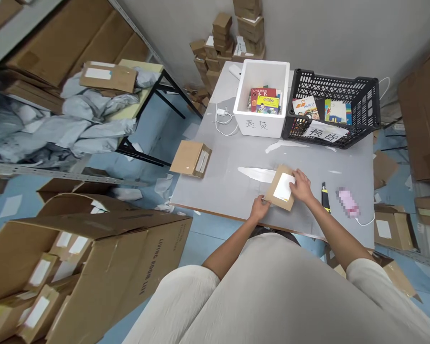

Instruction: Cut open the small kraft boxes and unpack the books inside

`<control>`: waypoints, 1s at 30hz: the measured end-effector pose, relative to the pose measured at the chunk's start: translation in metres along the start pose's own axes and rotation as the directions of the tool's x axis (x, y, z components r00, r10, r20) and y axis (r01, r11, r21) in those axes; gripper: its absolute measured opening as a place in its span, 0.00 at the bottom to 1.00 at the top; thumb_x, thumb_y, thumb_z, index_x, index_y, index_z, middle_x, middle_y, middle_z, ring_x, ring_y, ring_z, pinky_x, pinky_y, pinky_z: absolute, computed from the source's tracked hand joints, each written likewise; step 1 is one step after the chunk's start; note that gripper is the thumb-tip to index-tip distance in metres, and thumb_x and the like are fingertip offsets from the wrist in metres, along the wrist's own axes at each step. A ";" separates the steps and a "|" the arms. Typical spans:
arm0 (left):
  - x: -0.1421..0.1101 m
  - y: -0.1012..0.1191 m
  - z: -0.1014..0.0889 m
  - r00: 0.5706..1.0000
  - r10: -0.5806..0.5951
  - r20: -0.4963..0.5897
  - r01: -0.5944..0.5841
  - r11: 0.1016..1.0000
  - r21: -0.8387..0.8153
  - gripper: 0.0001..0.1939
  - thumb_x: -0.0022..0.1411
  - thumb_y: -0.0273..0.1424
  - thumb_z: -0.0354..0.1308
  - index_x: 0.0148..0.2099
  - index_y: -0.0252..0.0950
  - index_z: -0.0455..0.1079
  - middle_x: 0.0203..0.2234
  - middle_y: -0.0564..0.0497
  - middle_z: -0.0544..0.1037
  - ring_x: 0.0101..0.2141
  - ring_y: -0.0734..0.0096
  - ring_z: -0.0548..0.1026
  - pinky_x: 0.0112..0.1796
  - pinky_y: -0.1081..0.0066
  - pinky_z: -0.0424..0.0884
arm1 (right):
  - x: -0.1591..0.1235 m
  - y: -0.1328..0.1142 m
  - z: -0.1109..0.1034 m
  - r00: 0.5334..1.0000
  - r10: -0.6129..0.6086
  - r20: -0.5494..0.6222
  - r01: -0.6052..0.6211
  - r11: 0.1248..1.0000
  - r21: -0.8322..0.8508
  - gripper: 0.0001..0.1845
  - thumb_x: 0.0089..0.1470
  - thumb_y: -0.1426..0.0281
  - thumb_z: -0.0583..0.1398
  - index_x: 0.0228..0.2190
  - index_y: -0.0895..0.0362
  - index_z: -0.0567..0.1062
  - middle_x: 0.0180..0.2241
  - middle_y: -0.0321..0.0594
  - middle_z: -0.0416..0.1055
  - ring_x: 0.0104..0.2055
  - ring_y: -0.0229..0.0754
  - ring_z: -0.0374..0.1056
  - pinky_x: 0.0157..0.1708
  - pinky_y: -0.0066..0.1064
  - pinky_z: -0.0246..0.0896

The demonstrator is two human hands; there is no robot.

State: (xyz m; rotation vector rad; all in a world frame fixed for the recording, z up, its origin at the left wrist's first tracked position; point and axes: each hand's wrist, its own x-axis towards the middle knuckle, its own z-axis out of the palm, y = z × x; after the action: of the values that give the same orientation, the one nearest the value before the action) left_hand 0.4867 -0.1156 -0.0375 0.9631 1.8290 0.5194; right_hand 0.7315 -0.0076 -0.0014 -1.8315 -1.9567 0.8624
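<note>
A small flat brown cardboard box [278, 199] with a white label [284, 187] lies slightly turned at the front of the grey table [222, 191]. My left hand [260, 208] pinches its near left corner. On the right edge, my right hand [301, 186] grips the box, the thumb resting on the label and the fingers over the far side. To the right of that hand lies a yellow and black box cutter [325, 198]. A pink, blurred-out device [347, 202] with a white cable is beside the cutter.
Farther back stand a white foam box [241, 95] and a black plastic crate [370, 105], both holding books. An opened cardboard box [188, 157] sits at the table's left edge. A large carton [143, 258] of parcels is on the floor at left; grey bags [82, 107] pile beyond.
</note>
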 end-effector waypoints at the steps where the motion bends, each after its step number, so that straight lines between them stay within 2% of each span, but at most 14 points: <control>1: 0.000 0.001 -0.001 1.000 -0.019 0.012 0.019 1.000 0.001 0.26 0.64 0.39 0.71 0.62 0.38 0.75 0.46 0.43 0.85 0.48 0.54 0.84 0.54 0.59 0.78 | 0.009 -0.001 0.001 1.000 0.010 0.026 -0.009 1.000 -0.026 0.36 0.62 0.62 0.60 0.69 0.53 0.71 0.76 0.56 0.61 0.77 0.68 0.52 0.73 0.67 0.47; 3: 0.000 0.004 -0.002 0.997 -0.057 0.059 0.058 0.998 -0.005 0.26 0.65 0.38 0.70 0.63 0.40 0.74 0.41 0.46 0.86 0.48 0.53 0.85 0.52 0.60 0.78 | 0.020 -0.002 0.003 0.998 0.025 0.058 -0.022 0.998 -0.050 0.37 0.61 0.62 0.61 0.70 0.53 0.70 0.74 0.56 0.64 0.77 0.69 0.52 0.73 0.68 0.46; 6: -0.002 0.010 -0.005 0.989 -0.087 0.117 0.089 0.996 -0.011 0.29 0.67 0.35 0.67 0.68 0.39 0.70 0.41 0.46 0.87 0.48 0.53 0.85 0.53 0.59 0.77 | 0.023 0.001 0.004 0.998 0.038 0.059 -0.036 0.999 -0.037 0.39 0.61 0.60 0.61 0.72 0.52 0.69 0.72 0.55 0.68 0.74 0.70 0.55 0.71 0.68 0.50; 10: -0.005 0.022 -0.011 0.990 -0.034 0.136 0.042 0.997 -0.060 0.30 0.67 0.32 0.66 0.69 0.40 0.70 0.43 0.46 0.87 0.49 0.52 0.85 0.53 0.59 0.77 | 0.013 0.006 -0.005 0.991 0.132 0.032 -0.131 0.991 -0.027 0.40 0.62 0.55 0.61 0.72 0.53 0.69 0.69 0.58 0.69 0.69 0.72 0.59 0.68 0.68 0.55; 13: -0.001 0.038 -0.021 0.996 0.041 0.076 -0.032 0.993 -0.118 0.31 0.67 0.33 0.67 0.70 0.39 0.69 0.47 0.44 0.86 0.47 0.53 0.84 0.52 0.59 0.77 | 0.005 0.005 -0.016 0.984 0.169 -0.056 -0.166 0.985 0.044 0.41 0.64 0.48 0.60 0.71 0.53 0.70 0.67 0.58 0.69 0.68 0.68 0.62 0.69 0.62 0.57; 16: 0.008 0.057 -0.033 0.987 0.153 -0.048 -0.159 0.974 -0.164 0.31 0.71 0.35 0.65 0.72 0.39 0.66 0.57 0.39 0.80 0.47 0.59 0.83 0.53 0.61 0.78 | -0.003 0.000 -0.027 0.963 0.221 -0.152 -0.191 0.963 0.192 0.42 0.66 0.41 0.57 0.70 0.53 0.72 0.62 0.56 0.71 0.65 0.61 0.65 0.69 0.51 0.60; 20: 0.025 0.074 -0.040 0.962 0.253 -0.101 -0.267 0.952 -0.153 0.29 0.74 0.36 0.62 0.73 0.41 0.63 0.61 0.39 0.76 0.51 0.60 0.81 0.54 0.61 0.78 | -0.018 -0.010 -0.032 0.946 0.294 -0.135 -0.242 0.921 0.306 0.42 0.69 0.36 0.49 0.60 0.55 0.79 0.54 0.53 0.77 0.61 0.57 0.68 0.65 0.47 0.63; 24: 0.040 0.068 -0.040 0.969 0.236 -0.069 -0.241 0.967 -0.087 0.33 0.68 0.27 0.64 0.72 0.39 0.63 0.59 0.38 0.75 0.56 0.56 0.78 0.56 0.58 0.76 | -0.034 -0.011 -0.024 0.920 0.388 -0.050 -0.349 0.873 0.340 0.38 0.67 0.37 0.51 0.47 0.55 0.82 0.50 0.53 0.81 0.57 0.58 0.71 0.61 0.47 0.65; 27: 0.047 0.058 -0.039 0.981 0.189 -0.047 -0.192 0.980 -0.061 0.36 0.63 0.24 0.66 0.72 0.37 0.64 0.57 0.38 0.75 0.54 0.55 0.78 0.56 0.58 0.76 | -0.041 -0.006 -0.017 0.895 0.447 -0.003 -0.417 0.836 0.357 0.30 0.65 0.42 0.54 0.42 0.53 0.80 0.47 0.49 0.83 0.52 0.56 0.75 0.58 0.45 0.67; 30: 0.054 0.051 -0.038 0.983 0.182 -0.032 -0.184 0.980 -0.080 0.39 0.61 0.24 0.67 0.72 0.36 0.64 0.56 0.39 0.75 0.53 0.56 0.79 0.56 0.59 0.76 | -0.041 0.000 -0.017 0.885 0.465 -0.013 -0.435 0.839 0.327 0.20 0.62 0.48 0.59 0.36 0.52 0.77 0.44 0.46 0.84 0.50 0.54 0.76 0.55 0.43 0.68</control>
State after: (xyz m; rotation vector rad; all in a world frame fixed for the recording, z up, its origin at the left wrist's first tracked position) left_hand 0.4607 -0.0397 -0.0151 1.0792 1.7353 0.7171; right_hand 0.7464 -0.0439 0.0182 -2.1148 -1.2470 1.1281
